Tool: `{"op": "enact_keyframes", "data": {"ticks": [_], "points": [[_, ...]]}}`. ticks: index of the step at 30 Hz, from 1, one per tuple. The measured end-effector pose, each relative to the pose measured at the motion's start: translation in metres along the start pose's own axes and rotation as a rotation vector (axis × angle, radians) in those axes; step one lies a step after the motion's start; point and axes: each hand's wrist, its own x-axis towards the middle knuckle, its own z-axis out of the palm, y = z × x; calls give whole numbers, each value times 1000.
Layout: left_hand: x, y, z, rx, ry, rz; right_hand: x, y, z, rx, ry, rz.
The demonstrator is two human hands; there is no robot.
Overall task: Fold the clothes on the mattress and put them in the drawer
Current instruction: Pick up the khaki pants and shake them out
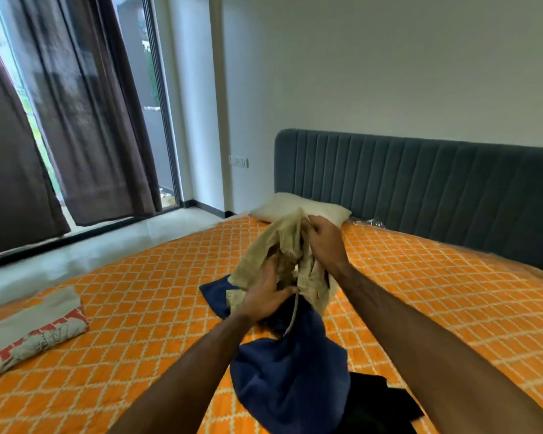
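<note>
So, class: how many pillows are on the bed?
1: a white pillow by the headboard, behind the hands. Others may be out of view.

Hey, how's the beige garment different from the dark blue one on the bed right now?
The beige garment is lifted off the bed and bunched, gripped by the left hand and right hand; the dark blue garment lies spread on the orange cover, held by no hand. The beige is pale, the blue deep and dark. Neither is folded yet.
</note>
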Motion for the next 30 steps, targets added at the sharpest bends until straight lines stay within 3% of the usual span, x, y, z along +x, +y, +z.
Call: {"op": "enact_keyframes", "data": {"ticks": [5, 10, 14, 16, 20, 22, 25, 27, 30], "points": [[9, 77, -63, -33, 374, 163, 28, -115, -36, 332, -109, -23], [-9, 125, -165, -32, 557, 247, 34, -199, -29, 587, -324, 155], [-53, 148, -241, -29, 374, 345, 17, -252, -8, 566, -516, 91], [-77, 159, -269, -51, 276, 309, 8, -274, 4, 600, -642, 63], [-135, 167, -338, -24, 235, 116, -14, -312, 45, 678, -938, 115], [-166, 162, -375, 243, 240, 48, -30, -334, 60, 434, -1056, 5], [-198, 161, -420, 777, 200, -65, -57, -345, 82, 54, -1102, -192], [-216, 142, -442, 750, 88, -217, -80, -328, 113, -57, -1117, -215], [-235, 103, -436, 617, -215, -426, -124, -280, 166, -302, -1138, -325]]}}
